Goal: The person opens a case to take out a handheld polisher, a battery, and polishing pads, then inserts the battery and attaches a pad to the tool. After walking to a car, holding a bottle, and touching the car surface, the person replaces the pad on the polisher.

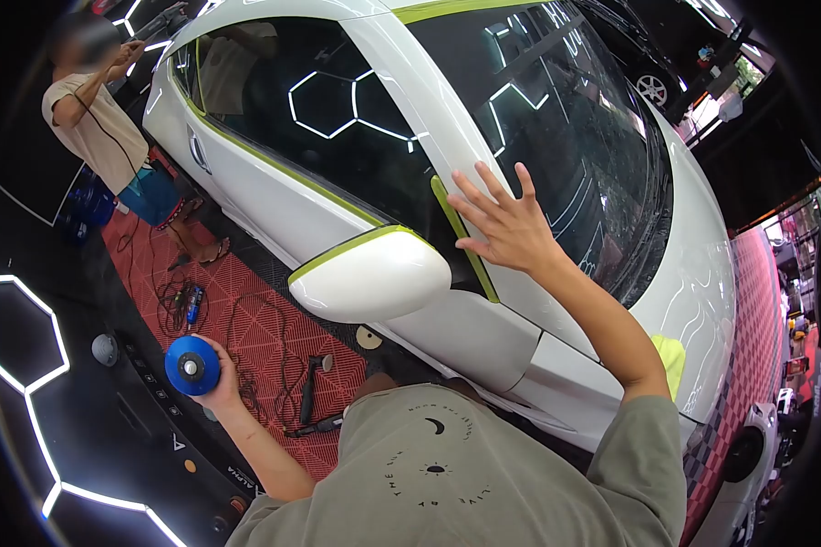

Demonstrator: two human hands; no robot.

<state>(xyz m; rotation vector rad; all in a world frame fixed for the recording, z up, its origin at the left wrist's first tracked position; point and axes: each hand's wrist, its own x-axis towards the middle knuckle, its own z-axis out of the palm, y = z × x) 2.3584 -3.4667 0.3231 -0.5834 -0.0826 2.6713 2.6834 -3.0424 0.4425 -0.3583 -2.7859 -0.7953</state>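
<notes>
My left hand (223,387) is closed on a round blue object (184,376) with a pale knob at its middle. I see it from above, so its exact kind is unclear. To the right, my right hand (513,226) is open, its fingers spread over the white windshield pillar (447,137) of a car. Whether the palm presses on the paint, I cannot tell. Green masking tape (459,232) edges the small side window near that hand. Below and left of it is the white side mirror (374,278), also edged with green tape.
Another person (105,118) stands at the far left, holding a corded tool. Cords and a polisher (308,392) lie on the red floor mat (246,337). A yellow-green cloth (669,363) lies on the car at right. A dark panel with cabinets (128,419) runs along the left.
</notes>
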